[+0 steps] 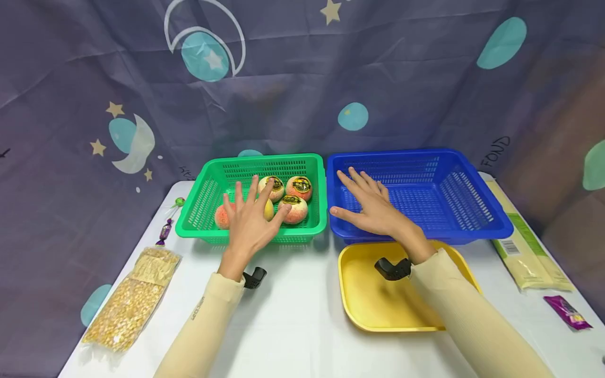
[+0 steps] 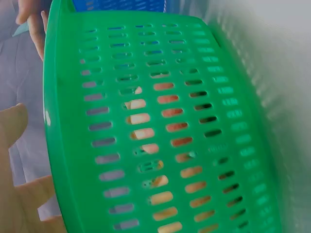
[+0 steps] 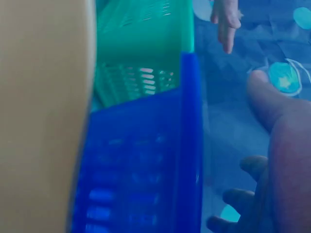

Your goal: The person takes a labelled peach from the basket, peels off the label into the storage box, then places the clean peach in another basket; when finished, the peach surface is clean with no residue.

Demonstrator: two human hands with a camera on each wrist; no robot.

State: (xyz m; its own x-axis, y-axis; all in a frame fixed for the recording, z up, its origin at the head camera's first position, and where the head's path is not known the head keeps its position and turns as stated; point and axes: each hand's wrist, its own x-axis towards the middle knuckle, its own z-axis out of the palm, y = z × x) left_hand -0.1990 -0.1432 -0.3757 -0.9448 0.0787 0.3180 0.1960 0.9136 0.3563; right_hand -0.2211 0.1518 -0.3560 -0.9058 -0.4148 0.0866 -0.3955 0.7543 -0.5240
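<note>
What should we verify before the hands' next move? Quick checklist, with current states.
1. Left hand free: ok, fingers spread, holding nothing.
2. Right hand free: ok, fingers extended, holding nothing.
3. Green basket and blue basket upright: ok, side by side.
4. Fruit count: cannot tell; the left hand hides part of the green basket.
5. Yellow tray out from under the right arm: not ok; the right sleeve crosses over it in the head view.
</note>
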